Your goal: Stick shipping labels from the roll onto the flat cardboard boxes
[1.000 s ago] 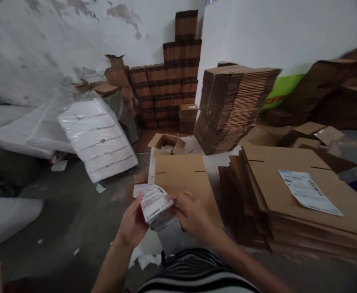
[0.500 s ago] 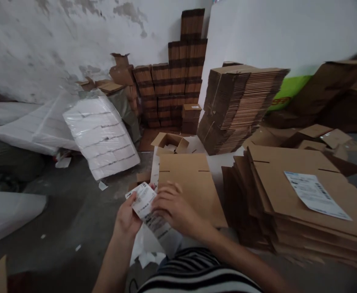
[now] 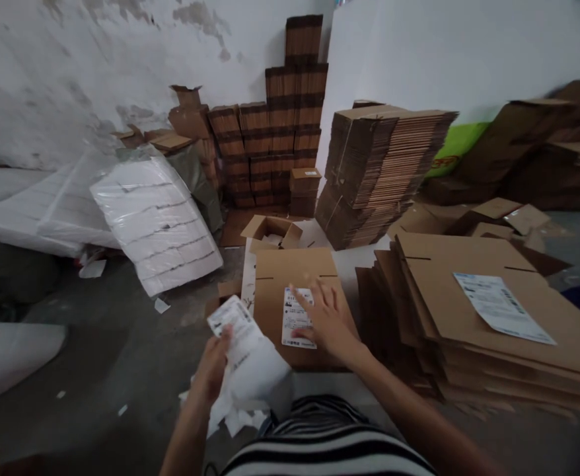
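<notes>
Beneath right fingers (image 3: 328,295), printed label (image 3: 294,318), partly hidden

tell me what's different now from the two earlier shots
The right hand has left the label sheets and moved right, over the carton; its fingers are spread over a single label that was not there before. The left hand still holds the sheets. The low cardboard pile at right stayed as it was.
</notes>
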The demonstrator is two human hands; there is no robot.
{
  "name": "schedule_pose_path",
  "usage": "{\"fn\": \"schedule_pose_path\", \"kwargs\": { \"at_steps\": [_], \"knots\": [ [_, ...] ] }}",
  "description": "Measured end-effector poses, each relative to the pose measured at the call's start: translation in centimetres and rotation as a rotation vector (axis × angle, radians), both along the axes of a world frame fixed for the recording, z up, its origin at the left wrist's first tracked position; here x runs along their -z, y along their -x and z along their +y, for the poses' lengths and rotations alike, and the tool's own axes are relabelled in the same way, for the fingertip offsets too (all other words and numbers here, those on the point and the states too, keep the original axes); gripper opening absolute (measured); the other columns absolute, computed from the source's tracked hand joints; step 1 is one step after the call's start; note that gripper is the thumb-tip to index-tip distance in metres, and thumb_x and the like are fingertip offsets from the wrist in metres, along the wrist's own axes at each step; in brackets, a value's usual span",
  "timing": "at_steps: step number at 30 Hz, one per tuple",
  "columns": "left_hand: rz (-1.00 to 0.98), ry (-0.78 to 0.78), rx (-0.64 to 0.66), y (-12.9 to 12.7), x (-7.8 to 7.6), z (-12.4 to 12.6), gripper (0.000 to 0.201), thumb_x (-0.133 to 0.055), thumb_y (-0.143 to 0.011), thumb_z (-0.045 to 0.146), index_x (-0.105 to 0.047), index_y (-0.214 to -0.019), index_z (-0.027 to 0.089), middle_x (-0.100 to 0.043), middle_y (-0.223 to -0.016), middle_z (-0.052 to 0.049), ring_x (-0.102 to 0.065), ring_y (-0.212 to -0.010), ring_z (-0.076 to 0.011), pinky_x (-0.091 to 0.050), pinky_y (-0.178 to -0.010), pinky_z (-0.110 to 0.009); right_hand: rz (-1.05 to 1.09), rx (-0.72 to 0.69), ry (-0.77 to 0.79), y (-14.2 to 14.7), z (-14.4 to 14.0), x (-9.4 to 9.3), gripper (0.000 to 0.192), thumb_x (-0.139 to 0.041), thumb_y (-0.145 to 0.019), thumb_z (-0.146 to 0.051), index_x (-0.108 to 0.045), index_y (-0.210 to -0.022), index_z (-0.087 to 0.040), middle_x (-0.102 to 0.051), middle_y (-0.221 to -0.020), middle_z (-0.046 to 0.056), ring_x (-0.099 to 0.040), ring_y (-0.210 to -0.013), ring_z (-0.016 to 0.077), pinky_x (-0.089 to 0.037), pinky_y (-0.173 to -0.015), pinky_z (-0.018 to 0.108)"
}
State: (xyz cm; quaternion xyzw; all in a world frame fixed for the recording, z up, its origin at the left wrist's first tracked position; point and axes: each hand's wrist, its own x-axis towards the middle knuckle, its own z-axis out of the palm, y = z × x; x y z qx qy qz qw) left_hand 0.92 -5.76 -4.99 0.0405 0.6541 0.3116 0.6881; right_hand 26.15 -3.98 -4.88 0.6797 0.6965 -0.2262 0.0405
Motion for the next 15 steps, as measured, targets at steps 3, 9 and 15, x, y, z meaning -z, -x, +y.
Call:
{"fn": "schedule_pose_path", "kwargs": {
  "at_steps": [3, 9, 15],
  "knots": [
    [0.030, 0.008, 0.137, -1.3, -0.7, -0.7, 0.037, -0.073, -0.071, 0.037, -0.070, -0.093, 0.008, -0.070, -0.059, -0.006, -0.064, -0.053, -0.0192, -0.047, -0.053, -0.025, -0.131, 0.227, 0.086, -2.4, -1.0, 0.0, 0.080, -0.060, -0.073, -0.059, -0.042, -0.138, -0.015, -0.023, -0.151, 0.019, -0.011, -0.141, 0.0387, -0.009, -0.109, 0.060],
    [-0.088, -0.039, 0.039, -2.1, -1.8, -1.2, 0.045, -0.071, -0.072, 0.043, -0.066, -0.104, 0.011, -0.074, -0.081, -0.010, -0.070, -0.080, -0.0253, -0.054, -0.074, -0.033, 0.281, 0.489, -0.029, -5.7, -1.0, -3.1, 0.050, -0.049, -0.080, -0.056, -0.061, -0.108, -0.016, -0.057, -0.125, 0.014, -0.051, -0.118, 0.0279, -0.038, -0.101, 0.043],
    [-0.019, -0.055, 0.119, -3.9, -1.2, -1.2, 0.048, -0.073, -0.069, 0.042, -0.065, -0.107, 0.013, -0.072, -0.102, -0.014, -0.060, -0.112, -0.0307, -0.043, -0.101, -0.041, -0.007, 0.631, 0.157, -8.0, -1.2, -1.7, 0.088, -0.060, -0.074, -0.051, -0.031, -0.138, 0.002, -0.044, -0.135, 0.029, -0.041, -0.127, 0.0376, -0.035, -0.102, 0.049]
  ]
}}
